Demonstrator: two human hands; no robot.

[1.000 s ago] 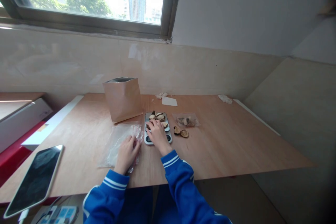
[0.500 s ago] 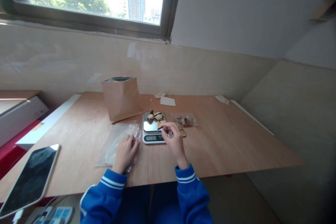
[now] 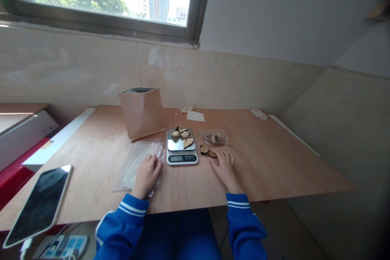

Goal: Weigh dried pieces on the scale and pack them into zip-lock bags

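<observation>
My left hand (image 3: 148, 174) rests, fingers curled in, on the right side of a clear plastic bag (image 3: 129, 164); whether anything is under the fingers is hidden. Just right of the kitchen scale (image 3: 182, 159), my right hand (image 3: 224, 166) lies low over the table with fingers stretched out. Its fingertips touch or nearly touch a brown dried slice (image 3: 211, 153), and a darker dried slice (image 3: 203, 150) lies beside that one. On the scale's shiny plate sit several pale, brown-rimmed dried pieces (image 3: 184, 133) and one wedge-shaped slice (image 3: 188, 142) near the front. The display digits are too small to read.
An open brown paper pouch (image 3: 142, 115) stands behind the plastic bag. Behind my right hand lies a clear packet (image 3: 215, 138) of dried pieces. A white card (image 3: 195, 116) is at the back. A tablet (image 3: 38, 205) overhangs the table's left front edge, above a power strip (image 3: 62, 248).
My right hand has let go of the wedge-shaped slice on the scale plate and moved right to the dried slices on the table. My left hand has stayed on the plastic bag.
</observation>
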